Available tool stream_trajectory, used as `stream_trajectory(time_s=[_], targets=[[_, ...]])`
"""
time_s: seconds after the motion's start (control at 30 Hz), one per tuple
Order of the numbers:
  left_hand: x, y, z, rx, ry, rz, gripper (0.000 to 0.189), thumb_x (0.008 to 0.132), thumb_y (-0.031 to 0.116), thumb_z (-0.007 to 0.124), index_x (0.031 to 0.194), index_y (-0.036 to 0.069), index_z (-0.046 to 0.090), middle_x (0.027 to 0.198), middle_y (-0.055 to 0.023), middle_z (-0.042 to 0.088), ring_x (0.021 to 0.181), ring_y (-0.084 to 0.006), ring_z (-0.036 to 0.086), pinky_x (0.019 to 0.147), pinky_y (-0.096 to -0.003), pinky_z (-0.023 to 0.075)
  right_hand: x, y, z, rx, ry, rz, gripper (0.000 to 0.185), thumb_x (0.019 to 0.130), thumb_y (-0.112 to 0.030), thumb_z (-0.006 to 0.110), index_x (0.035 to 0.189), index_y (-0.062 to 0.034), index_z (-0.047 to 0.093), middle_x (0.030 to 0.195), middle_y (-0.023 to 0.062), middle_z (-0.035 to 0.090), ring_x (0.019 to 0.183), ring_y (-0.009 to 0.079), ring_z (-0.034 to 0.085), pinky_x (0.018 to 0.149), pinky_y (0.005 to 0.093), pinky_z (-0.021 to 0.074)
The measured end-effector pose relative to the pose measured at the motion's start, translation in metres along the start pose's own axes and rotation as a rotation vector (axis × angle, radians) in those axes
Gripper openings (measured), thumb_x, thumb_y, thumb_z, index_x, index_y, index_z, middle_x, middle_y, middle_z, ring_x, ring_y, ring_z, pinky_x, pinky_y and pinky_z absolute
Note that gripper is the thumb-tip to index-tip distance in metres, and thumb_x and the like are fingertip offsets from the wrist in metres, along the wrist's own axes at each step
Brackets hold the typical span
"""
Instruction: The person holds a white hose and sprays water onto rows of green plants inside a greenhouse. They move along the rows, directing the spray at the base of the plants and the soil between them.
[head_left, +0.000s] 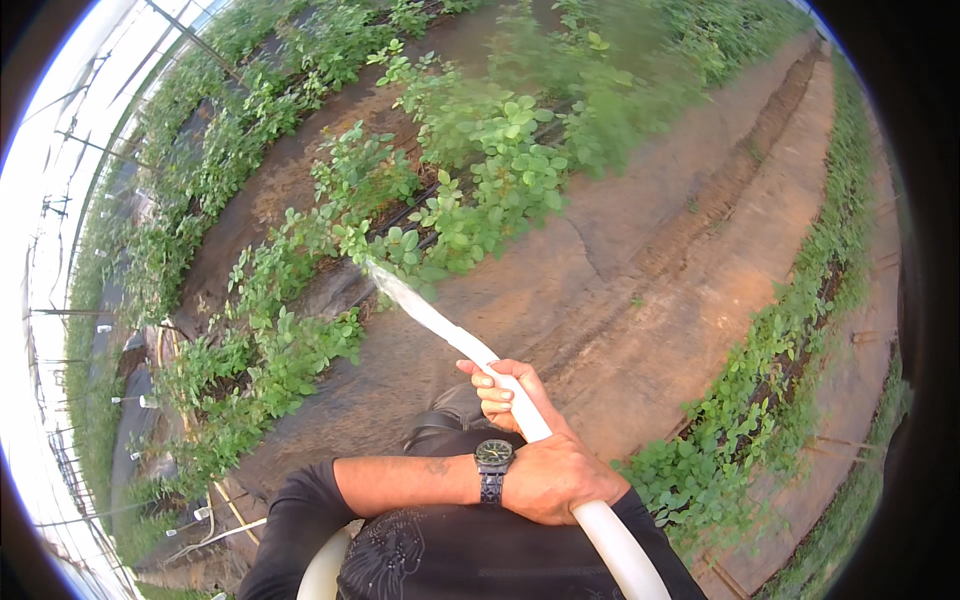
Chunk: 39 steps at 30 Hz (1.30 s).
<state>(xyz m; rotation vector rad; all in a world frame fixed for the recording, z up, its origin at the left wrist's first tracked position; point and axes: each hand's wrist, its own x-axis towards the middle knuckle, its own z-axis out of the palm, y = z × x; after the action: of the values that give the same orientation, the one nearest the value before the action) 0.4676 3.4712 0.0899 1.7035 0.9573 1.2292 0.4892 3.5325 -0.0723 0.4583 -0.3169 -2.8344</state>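
A thick white hose (619, 551) runs up across my front from the lower right. My right hand (521, 397) is wrapped around it close to the outlet, thumb along the top. Lower on the hose, my left hand (551, 480) grips it as well, its forearm crossing my body and lying over my right wrist. A dark wristwatch (493, 469) is on my left wrist. Water (409, 300) pours from the hose end towards the upper left, reaching the base of leafy green bushes (480, 217). Another length of pale hose (324, 566) passes under my left arm.
Brown ground sheeting (720, 277) covers the path, with a muddy furrow (675, 232) along it. Further plant rows stand at right (750, 405) and left (225, 157). Dark drip lines (405, 210) lie among the bushes. A greenhouse frame (97, 142) rises at the left.
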Motion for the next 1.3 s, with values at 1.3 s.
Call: stream_trajectory(time_s=[1.3], targets=[[0.122,-0.077,-0.033,0.036,0.059,0.070,0.018,0.076,0.013,0.074,0.077,0.008,0.057,0.067,-0.0106,0.060,0.067,-0.0350,0.064,0.060,-0.0448,0.0494,-0.035,-0.154,0.034,-0.110,0.116,0.045,0.049,0.096,-0.015,0.056,0.137,0.0105,0.046,0.080,0.0038,0.052,0.050,0.0067,0.045,0.045,0.0220,0.0396]])
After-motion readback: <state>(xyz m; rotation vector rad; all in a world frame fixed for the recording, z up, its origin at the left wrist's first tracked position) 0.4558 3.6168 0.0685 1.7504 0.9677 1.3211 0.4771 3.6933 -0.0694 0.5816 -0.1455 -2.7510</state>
